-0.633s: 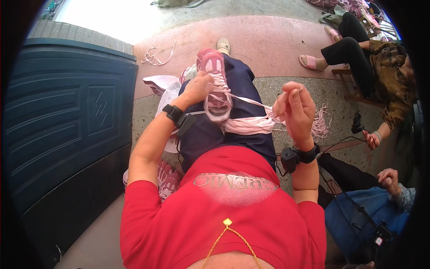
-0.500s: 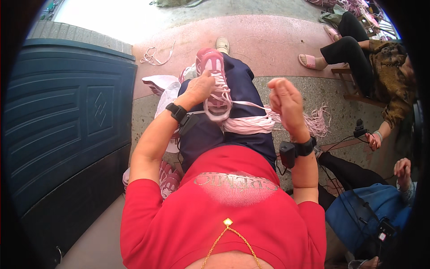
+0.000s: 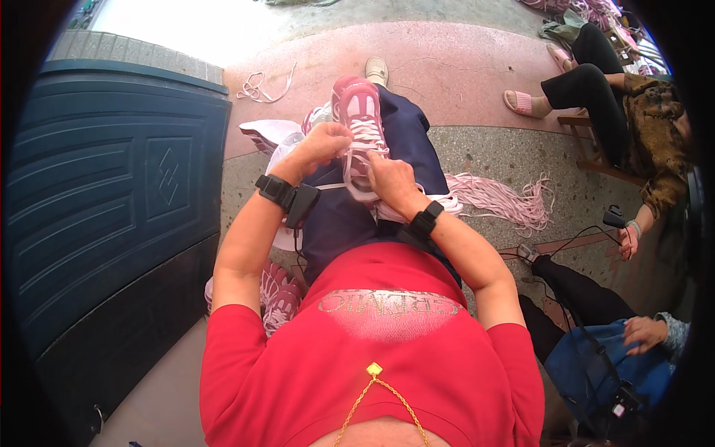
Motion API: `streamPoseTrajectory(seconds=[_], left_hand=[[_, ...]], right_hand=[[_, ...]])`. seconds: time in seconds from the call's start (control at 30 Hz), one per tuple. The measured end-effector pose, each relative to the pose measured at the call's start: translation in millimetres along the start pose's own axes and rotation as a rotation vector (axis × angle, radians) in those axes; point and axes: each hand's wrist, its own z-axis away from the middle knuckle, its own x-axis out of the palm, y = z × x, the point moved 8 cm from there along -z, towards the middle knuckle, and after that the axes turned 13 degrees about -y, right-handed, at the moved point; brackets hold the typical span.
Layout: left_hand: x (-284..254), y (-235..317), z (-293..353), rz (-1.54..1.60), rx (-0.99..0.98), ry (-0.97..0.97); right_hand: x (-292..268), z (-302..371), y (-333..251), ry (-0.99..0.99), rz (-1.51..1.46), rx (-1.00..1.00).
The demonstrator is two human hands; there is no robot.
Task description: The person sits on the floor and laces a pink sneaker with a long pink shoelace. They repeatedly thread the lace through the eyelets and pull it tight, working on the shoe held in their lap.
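Over at the left, a dark blue panelled door (image 3: 89, 179) stands with raised ribs and a diamond motif. Beside it, a loose pale lace (image 3: 267, 91) lies curled on the smooth pink floor, and pink sneakers (image 3: 279, 298) are heaped close by the seated person's left side, probably to be within easy reach.

The left hand (image 3: 322, 145) comes in against the near-left eyelets, thumb and fingertips drawn narrow; I cannot tell whether lace is pinched between them. The pink-and-white sneaker (image 3: 359, 108) lies on the lap, toe pointing away and opening toward the body, seemingly so that the thighs serve as a bench and the lacing faces up. Its toe looks rounded and its laces flat and woven, crossing in rungs. The right hand (image 3: 395, 181) meets the opposite eyelets, fingers likewise close together, its grip on any lace too small to make out.

Rightward, a bundle of pink laces (image 3: 506, 203) runs off the navy trousers (image 3: 417, 138), its soft strands fanning over speckled stone. Farther right, a person in pink slippers (image 3: 525, 103) sits on a wooden stool (image 3: 596, 155).
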Motion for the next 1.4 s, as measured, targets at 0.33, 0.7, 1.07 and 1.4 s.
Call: streamPoseTrajectory(seconds=[0.33,0.7,1.07,1.4], left_hand=[[-12.7,1.5,5.0,0.178,0.037,0.003],[5.8,-22.1,-10.6,0.205,0.033,-0.021],[-4.2,-3.7,14.4,-0.139,0.151,0.199],[98.3,48.7,14.7,-1.078,0.261,-0.454]], right_hand=[[28.8,-7.9,-6.7,-0.335,-0.056,-0.237],[-85.3,109.4,-53.6,-0.739,-1.966,-0.051],[-69.9,114.8,-86.2,-0.812,-1.563,-0.195],[-56.8,96.9,-118.0,-0.968,-1.474,-0.193]])
